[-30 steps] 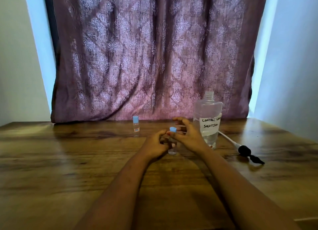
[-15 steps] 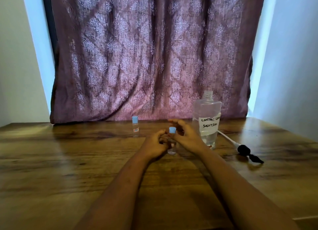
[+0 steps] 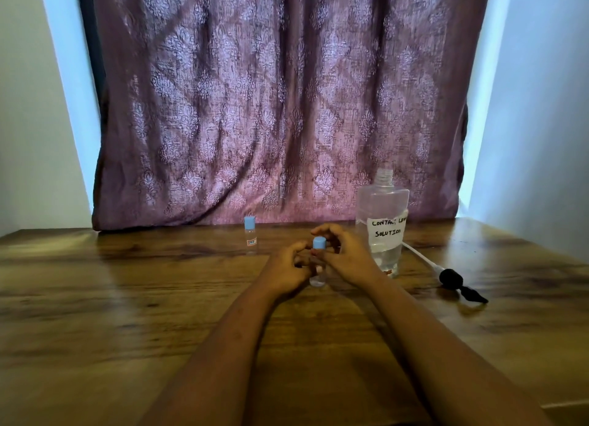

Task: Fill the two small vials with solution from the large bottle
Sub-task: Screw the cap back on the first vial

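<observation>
- Uncapping appears to be the step in hand, judging by both hands closing on the near small clear vial, upright at mid-scene on the brown wooden table.
- Gripping that vial's lower body with the left hand, fingers curled round it and holding it down on the table.
- Arching the right hand over the light-blue screw cap, fingers curled close about it. Cannot tell whether actually pinching it.
- Leaving the second small clear vial with a blue cap farther back and to the left, upright, capped, well apart from both hands.
- Working just left of the large clear plastic bottle with a handwritten label, neck open and partly full. Black pump top with a white tube lying on the table to its right.
- Keep the base flat and the left grip low and firm.
- Turn only the cap, with the fingertips, then lift it straight up.
- Set the cap down near, away from the table edge.
- Mind the right hand beside the open bottle: probably an easy spill from a knock.
- Cannot read the liquid level in either vial.
</observation>
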### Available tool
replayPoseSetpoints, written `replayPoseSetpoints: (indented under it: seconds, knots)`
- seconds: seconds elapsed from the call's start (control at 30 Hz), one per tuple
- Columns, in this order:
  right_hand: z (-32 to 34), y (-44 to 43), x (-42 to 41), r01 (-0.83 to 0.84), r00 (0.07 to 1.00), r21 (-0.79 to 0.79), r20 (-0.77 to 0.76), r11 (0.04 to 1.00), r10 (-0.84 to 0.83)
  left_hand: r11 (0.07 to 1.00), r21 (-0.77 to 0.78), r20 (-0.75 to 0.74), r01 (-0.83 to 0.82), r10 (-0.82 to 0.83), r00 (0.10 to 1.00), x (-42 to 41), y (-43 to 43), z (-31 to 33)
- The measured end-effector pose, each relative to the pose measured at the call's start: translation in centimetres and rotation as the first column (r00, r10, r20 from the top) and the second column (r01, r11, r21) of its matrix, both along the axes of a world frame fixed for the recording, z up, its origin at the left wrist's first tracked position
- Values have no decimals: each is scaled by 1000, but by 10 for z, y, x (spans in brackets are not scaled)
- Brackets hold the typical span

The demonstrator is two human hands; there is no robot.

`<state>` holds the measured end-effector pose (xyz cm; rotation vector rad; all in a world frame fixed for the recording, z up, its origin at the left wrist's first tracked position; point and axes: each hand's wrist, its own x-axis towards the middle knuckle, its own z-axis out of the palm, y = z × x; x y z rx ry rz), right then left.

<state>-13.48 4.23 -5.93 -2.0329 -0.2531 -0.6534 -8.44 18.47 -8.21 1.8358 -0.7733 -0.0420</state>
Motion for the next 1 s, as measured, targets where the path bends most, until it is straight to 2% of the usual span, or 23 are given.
replayPoseSetpoints:
  seconds: [0.2,0.4,0.47,0.57,0.73,0.9,1.0]
  knots:
    - [-2,2,1,46,998,-27,36,999,-46,1000,19,-45,0,1,999,-3,1,3]
    - [-2,3,1,59,998,83,24,995,-61,997,70,-30,-30,32,999,-18,3,12]
    - [-4,5,3,78,997,106,15,991,-80,991,113,1,-67,67,998,-20,1,12]
    - [-5,8,6,157,987,50,37,986,-159,973,176,88,-151,137,987,-16,0,9]
    - [-8,16,5,252,964,40,80,967,-255,957,198,178,-214,180,967,-14,-1,8]
    - [-10,18,-1,150,989,113,-17,982,-149,945,161,237,-286,244,940,-14,1,7]
    - [-13,22,-4,39,988,225,-151,974,-5,925,167,271,-342,290,918,-11,3,6]
